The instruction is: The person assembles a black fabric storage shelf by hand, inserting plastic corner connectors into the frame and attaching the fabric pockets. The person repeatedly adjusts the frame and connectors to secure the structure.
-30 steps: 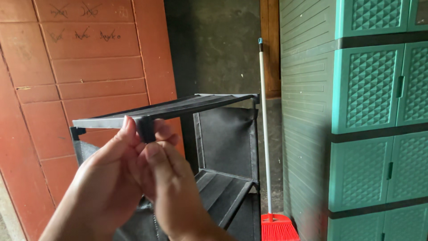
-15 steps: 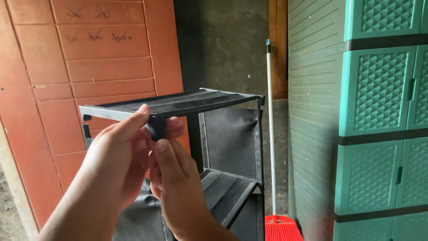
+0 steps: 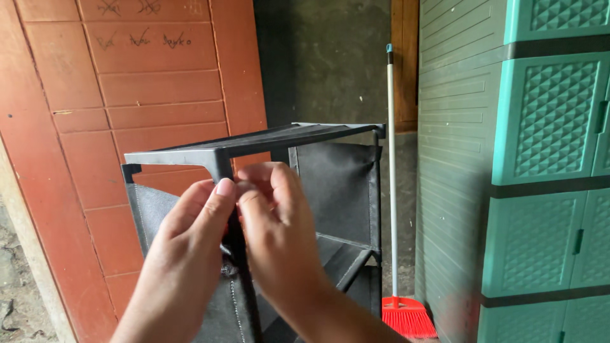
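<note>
Head view: hands [image 3: 244,238] apparently pinching upright rack post [image 3: 223,170].

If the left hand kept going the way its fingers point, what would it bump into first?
Probably the black corner post of the fabric shelf rack. The left hand points up and forward, fingertips already at that post beside the right hand; depth is uncertain.

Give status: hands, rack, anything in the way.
Left hand and right hand both pinch the front post of the black fabric rack. Red broom stands beside it, apart.
</note>
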